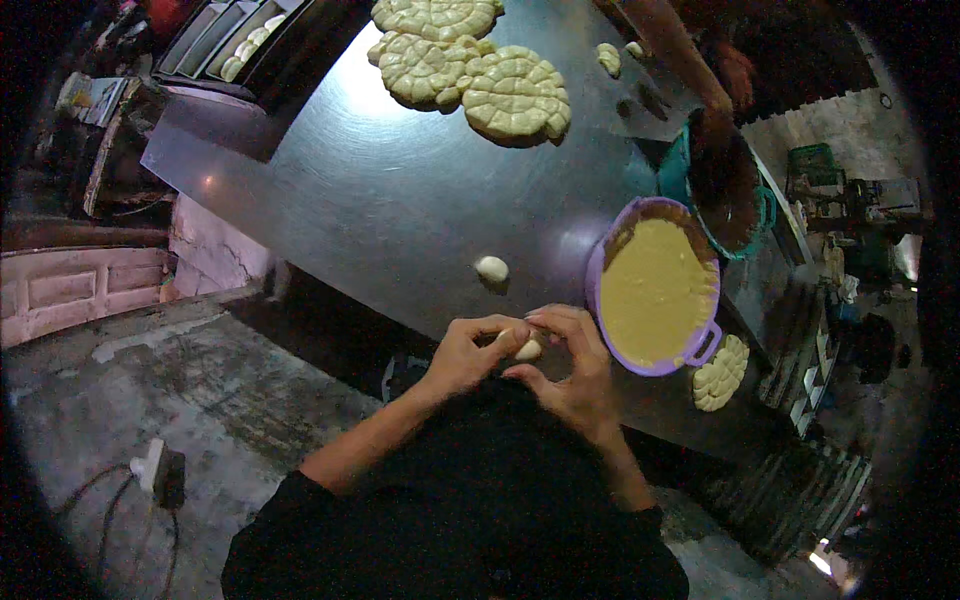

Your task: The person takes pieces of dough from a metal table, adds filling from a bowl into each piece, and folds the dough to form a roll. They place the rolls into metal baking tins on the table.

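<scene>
At the near edge of the metal table, my left hand and my right hand close together around a small pale dough ball. Thumbs and fingertips of both press on it, and part of it is hidden behind them. Just beyond my left hand, a second dough ball lies alone on the steel. To the right of my right hand stands a purple basin holding a thick yellow filling. Beside the basin's handle sits a scored slab of dough.
Several flat rounds of divided dough lie at the table's far side. A teal basin stands beyond the purple one, with another person's arm reaching into it. Far left, a dark tray holds white dough pieces. A power strip lies on the floor.
</scene>
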`<state>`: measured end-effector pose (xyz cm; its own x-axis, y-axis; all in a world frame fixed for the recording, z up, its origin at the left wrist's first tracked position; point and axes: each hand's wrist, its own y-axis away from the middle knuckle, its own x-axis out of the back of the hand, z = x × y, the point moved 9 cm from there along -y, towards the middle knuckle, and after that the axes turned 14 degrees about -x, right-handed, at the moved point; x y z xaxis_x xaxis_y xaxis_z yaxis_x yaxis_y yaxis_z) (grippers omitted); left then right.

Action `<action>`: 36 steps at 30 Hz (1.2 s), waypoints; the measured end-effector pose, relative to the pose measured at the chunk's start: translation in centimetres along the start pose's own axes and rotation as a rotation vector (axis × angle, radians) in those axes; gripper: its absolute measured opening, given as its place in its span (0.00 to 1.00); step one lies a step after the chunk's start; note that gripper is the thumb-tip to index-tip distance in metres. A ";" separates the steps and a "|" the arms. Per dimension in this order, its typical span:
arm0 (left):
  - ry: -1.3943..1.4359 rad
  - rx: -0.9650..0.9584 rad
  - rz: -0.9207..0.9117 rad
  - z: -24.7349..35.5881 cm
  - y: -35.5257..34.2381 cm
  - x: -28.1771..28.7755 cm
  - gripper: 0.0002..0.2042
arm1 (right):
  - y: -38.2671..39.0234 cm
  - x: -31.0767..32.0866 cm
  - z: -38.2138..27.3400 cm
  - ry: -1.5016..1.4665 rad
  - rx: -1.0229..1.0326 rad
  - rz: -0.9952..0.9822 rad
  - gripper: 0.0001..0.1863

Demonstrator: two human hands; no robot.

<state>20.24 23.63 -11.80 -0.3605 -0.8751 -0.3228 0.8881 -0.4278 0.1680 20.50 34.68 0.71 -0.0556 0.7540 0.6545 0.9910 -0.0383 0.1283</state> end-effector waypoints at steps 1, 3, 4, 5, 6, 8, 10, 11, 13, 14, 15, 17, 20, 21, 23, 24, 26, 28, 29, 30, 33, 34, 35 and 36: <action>-0.087 -0.046 0.053 -0.3 -0.5 1.3 0.12 | -0.6 -1.3 1.2 -0.081 -0.099 0.008 0.30; -0.283 -0.202 0.119 0.5 -1.8 3.3 0.10 | -1.0 -6.4 7.5 -0.420 -0.475 -0.175 0.26; -0.353 -0.250 0.103 -0.1 -2.6 4.0 0.09 | -1.2 -8.4 8.9 -0.596 -0.624 -0.256 0.25; -0.420 -0.294 0.083 -0.4 -3.1 4.4 0.09 | -0.8 -10.5 10.4 -0.776 -0.775 -0.333 0.24; -0.487 -0.409 0.060 -0.3 -4.3 4.6 0.10 | -1.5 -11.6 11.9 -0.812 -0.748 -0.360 0.25; -0.501 -0.456 0.116 -0.9 -6.3 6.3 0.09 | -4.5 -10.4 12.3 -0.687 -0.632 -0.160 0.22; -0.503 -0.431 0.183 -1.4 -8.4 7.8 0.09 | -7.2 -9.5 13.3 -0.518 -0.545 0.022 0.19; -0.498 -0.380 0.219 -0.8 -9.5 8.4 0.09 | -8.4 -9.2 14.1 -0.416 -0.518 0.108 0.17; -0.521 -0.266 0.163 -0.9 -12.0 8.8 0.10 | -9.0 -9.6 15.1 -0.231 -0.454 0.195 0.15; -0.548 -0.208 0.068 -1.2 -13.5 9.0 0.10 | -9.3 -10.3 15.3 -0.151 -0.414 0.202 0.15; -0.576 -0.149 -0.028 -1.6 -14.7 9.1 0.11 | -9.3 -10.8 15.5 -0.069 -0.377 0.210 0.15; -0.593 -0.275 -0.211 -1.0 -16.9 8.0 0.12 | -8.6 -10.6 15.2 -0.061 -0.410 0.301 0.17; -0.712 -0.418 -0.529 -0.6 -17.4 4.5 0.15 | -5.6 -8.1 14.7 -0.043 -0.488 0.473 0.15; -0.769 -0.462 -0.642 -0.5 -16.9 3.1 0.15 | -3.7 -8.4 15.2 -0.085 -0.527 0.408 0.15; -0.829 -0.536 -0.730 -0.6 -16.0 1.1 0.16 | 0.8 -8.1 17.3 -0.152 -0.585 0.297 0.14; -0.848 -0.582 -0.771 -0.5 -15.2 -0.1 0.17 | 3.4 -7.4 17.7 0.016 -0.513 0.312 0.13; -0.943 -0.468 -0.856 -0.9 -14.2 -1.5 0.18 | 8.6 -5.2 21.0 0.179 -0.551 0.326 0.11; -1.124 -0.539 -0.866 -3.0 -13.3 -0.4 0.19 | 13.1 -2.5 26.3 0.120 -0.755 0.298 0.09; -1.084 -0.561 -0.885 -2.4 -12.6 -1.5 0.20 | 15.4 -0.7 30.2 0.360 -0.765 0.366 0.09; -1.052 -0.578 -0.894 -1.8 -11.8 -2.1 0.20 | 17.4 0.9 33.6 0.597 -0.769 0.423 0.09; -1.123 -0.536 -0.787 -1.2 -10.5 -3.4 0.22 | 17.6 12.7 37.0 0.428 -0.634 0.823 0.10; -1.125 -0.467 -0.772 -1.2 -10.4 -4.0 0.22 | 17.5 17.0 37.2 0.386 -0.624 0.904 0.11; -1.120 -0.405 -0.748 -1.1 -10.4 -4.3 0.22 | 17.0 20.0 39.9 0.424 -0.533 1.005 0.11; -1.116 -0.434 -0.758 -1.2 -10.1 -4.7 0.21 | 17.1 22.5 42.7 0.457 -0.444 1.103 0.11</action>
<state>13.29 32.35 -13.14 -0.6333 -0.2717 0.7247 0.3225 -0.9438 -0.0720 41.37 79.02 -14.18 0.6442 -0.1080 0.7572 0.4175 -0.7798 -0.4664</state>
